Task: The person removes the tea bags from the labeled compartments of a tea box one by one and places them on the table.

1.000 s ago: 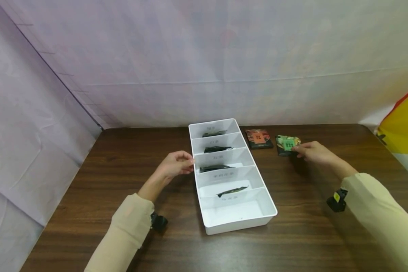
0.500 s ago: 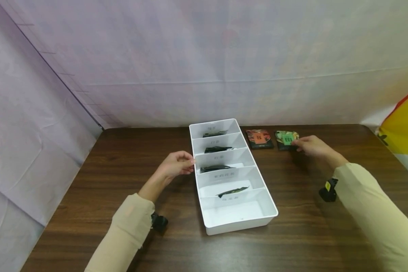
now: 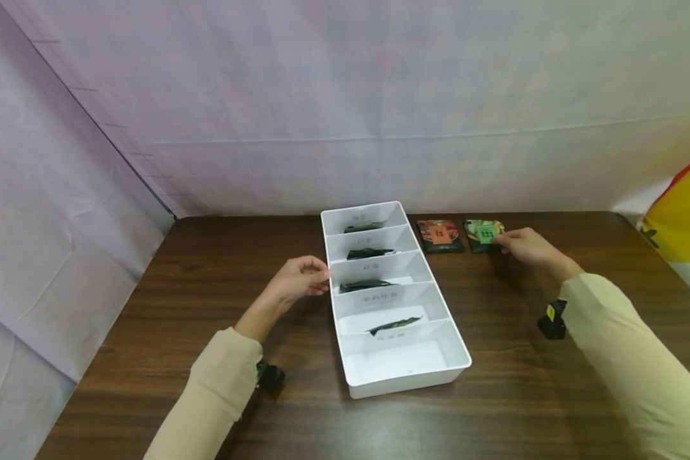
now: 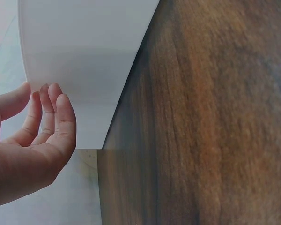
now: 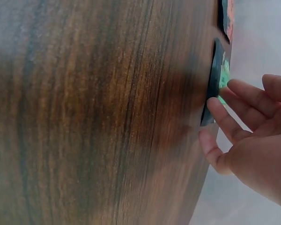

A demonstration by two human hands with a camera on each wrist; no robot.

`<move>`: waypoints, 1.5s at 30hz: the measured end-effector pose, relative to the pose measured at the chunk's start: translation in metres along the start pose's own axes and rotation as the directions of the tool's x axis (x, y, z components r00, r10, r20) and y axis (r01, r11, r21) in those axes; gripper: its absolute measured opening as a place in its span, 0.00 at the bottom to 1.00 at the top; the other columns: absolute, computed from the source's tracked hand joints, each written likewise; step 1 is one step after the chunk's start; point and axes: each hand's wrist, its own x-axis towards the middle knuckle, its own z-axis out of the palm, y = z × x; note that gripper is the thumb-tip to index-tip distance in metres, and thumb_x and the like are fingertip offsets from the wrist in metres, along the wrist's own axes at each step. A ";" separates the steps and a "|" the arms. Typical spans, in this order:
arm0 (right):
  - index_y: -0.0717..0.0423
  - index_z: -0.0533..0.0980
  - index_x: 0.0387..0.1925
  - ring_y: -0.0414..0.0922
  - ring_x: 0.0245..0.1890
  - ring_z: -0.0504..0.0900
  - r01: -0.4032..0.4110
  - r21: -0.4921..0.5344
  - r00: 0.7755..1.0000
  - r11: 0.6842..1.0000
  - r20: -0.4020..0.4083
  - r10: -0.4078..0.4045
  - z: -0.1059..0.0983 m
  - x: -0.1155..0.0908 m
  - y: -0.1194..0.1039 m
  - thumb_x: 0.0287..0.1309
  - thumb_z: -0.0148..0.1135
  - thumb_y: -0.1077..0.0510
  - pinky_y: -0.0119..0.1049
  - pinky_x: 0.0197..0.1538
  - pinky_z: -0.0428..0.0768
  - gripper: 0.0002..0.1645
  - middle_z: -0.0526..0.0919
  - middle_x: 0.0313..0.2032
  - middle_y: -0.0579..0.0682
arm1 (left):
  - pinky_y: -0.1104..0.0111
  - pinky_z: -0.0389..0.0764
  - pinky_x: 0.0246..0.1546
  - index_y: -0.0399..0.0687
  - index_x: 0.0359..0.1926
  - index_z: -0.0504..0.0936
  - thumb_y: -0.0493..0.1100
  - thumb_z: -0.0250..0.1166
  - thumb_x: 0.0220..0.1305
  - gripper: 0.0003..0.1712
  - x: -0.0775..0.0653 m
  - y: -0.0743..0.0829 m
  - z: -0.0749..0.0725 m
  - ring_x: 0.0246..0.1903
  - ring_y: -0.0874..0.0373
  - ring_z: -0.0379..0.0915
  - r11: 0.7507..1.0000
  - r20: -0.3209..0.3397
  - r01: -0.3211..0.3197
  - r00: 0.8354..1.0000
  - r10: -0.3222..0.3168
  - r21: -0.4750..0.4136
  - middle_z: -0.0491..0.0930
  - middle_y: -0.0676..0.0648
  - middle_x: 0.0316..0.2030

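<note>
My left hand pinches the left rim of a long white divided box; in the left wrist view, thumb and index fingertip meet at the box edge, with the other fingers loosely bent by its outer wall. To the right of the box, my right hand touches the right end of a flat tea packet with a green label. Its fingers reach onto the packet, fairly straight and spread, as the right wrist view shows. An orange-labelled tea packet lies just left of the green one.
Dark-edged packets, such as a green-black one, stand in the box's compartments, whose dividers carry printed characters. The box rests on a brown wooden table. Behind the table hangs a pale curtain; a yellow and red cloth hangs far right.
The green packet has slid back and turned slightly, now level beside the orange one. My right hand moved back and a little left with it. The left hand holds its place at the box.
</note>
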 end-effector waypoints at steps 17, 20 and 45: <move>0.72 0.67 0.55 0.54 0.38 0.77 0.037 0.029 0.996 0.999 -0.076 -0.035 -0.015 -0.018 -0.018 0.69 0.38 0.45 0.43 0.34 0.77 0.33 0.75 0.47 0.69 | 0.70 0.76 0.29 0.28 0.34 0.72 0.27 0.55 0.61 0.02 0.000 0.001 0.000 0.23 0.60 0.72 1.000 -0.005 0.000 1.000 0.000 -0.005 0.73 0.48 0.22; 0.71 0.68 0.55 0.58 0.45 0.75 0.071 0.018 0.994 0.997 -0.080 -0.069 -0.018 -0.023 -0.026 0.68 0.38 0.43 0.47 0.41 0.76 0.34 0.74 0.48 0.69 | 0.70 0.76 0.29 0.26 0.36 0.71 0.27 0.55 0.61 0.04 0.000 0.001 0.000 0.23 0.60 0.72 1.000 -0.005 0.001 1.000 -0.001 -0.003 0.73 0.48 0.22; 0.56 0.79 0.45 0.49 0.45 0.77 0.400 -0.035 0.917 0.916 0.028 -0.399 0.010 -0.065 -0.109 0.66 0.50 0.55 0.43 0.46 0.76 0.15 0.81 0.42 0.50 | 0.71 0.76 0.29 0.23 0.38 0.69 0.27 0.55 0.62 0.07 0.000 0.001 0.000 0.24 0.59 0.72 1.000 0.003 0.003 1.000 -0.003 0.001 0.73 0.49 0.23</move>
